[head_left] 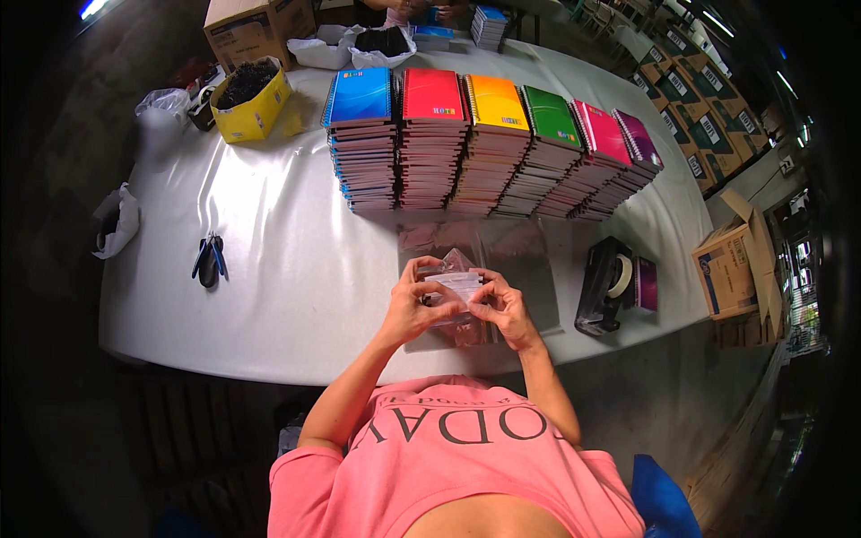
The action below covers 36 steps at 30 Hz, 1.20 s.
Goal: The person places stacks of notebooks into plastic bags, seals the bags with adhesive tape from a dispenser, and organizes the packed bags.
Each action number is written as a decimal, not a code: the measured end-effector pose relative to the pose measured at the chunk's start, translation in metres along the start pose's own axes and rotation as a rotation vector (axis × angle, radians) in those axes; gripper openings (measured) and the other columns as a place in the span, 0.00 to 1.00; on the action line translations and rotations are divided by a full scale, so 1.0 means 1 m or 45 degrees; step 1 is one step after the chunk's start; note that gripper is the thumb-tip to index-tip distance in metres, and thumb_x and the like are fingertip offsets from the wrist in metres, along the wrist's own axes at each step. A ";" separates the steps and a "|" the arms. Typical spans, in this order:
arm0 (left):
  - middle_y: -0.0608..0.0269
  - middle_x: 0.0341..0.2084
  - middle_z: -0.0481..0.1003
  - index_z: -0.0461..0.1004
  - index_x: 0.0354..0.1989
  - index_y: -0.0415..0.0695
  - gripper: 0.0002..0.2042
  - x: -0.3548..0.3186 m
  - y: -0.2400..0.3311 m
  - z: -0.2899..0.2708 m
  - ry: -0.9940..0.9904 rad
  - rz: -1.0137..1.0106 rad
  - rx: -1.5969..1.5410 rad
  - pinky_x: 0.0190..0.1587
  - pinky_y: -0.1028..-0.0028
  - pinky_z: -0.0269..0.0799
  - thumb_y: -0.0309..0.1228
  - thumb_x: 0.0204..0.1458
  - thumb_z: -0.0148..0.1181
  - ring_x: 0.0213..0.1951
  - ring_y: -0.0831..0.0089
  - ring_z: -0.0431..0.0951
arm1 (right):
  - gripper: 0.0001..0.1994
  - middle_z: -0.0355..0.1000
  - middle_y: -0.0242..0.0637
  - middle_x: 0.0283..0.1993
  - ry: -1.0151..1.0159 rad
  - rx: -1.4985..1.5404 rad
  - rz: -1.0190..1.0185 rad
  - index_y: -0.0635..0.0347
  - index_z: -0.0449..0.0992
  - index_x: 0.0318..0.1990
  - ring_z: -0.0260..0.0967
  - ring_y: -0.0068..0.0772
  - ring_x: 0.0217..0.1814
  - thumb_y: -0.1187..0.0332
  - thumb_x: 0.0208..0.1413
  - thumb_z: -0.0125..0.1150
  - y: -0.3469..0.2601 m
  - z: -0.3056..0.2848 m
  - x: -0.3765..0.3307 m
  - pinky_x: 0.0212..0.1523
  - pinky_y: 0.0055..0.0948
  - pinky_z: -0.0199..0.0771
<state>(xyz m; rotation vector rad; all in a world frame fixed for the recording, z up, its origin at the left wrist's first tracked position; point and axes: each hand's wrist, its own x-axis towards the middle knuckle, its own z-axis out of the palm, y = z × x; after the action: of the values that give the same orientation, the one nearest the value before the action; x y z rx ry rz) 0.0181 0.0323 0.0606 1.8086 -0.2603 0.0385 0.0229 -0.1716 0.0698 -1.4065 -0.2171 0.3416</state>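
My left hand (414, 303) and my right hand (505, 310) come together in front of me, fingers and thumbs pinching a small clear plastic packet (459, 283) with white paper-like pieces in it. Exactly what the packet contains is too small to make out. Beneath my hands, clear plastic sleeves (531, 269) lie flat on the table. Just beyond them rise tall stacks of spiral notebooks, with blue (360, 95), red (434, 95), yellow (496, 100), green (551, 117), pink (603, 134) and purple (639, 142) covers on top.
A black tape dispenser (594, 300) stands to my right beside a purple notebook (646, 283). Blue-handled pliers (210, 260) lie on the left. Farther back are a yellow bin (251, 115) of dark pieces and a carton (256, 38). An open carton (728, 269) stands past the right edge.
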 end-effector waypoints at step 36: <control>0.58 0.31 0.78 0.67 0.49 0.36 0.27 0.027 -0.008 0.001 -0.069 -0.465 -0.405 0.40 0.76 0.72 0.27 0.39 0.72 0.34 0.76 0.76 | 0.18 0.74 0.32 0.42 0.014 0.307 0.050 0.60 0.75 0.47 0.69 0.23 0.43 0.76 0.45 0.64 -0.052 0.006 0.065 0.45 0.22 0.69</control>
<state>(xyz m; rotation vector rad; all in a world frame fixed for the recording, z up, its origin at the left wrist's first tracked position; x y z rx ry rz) 0.0455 0.0293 0.0571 1.5168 0.0293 -0.2946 0.0865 -0.1497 0.1187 -1.1752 -0.1343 0.3798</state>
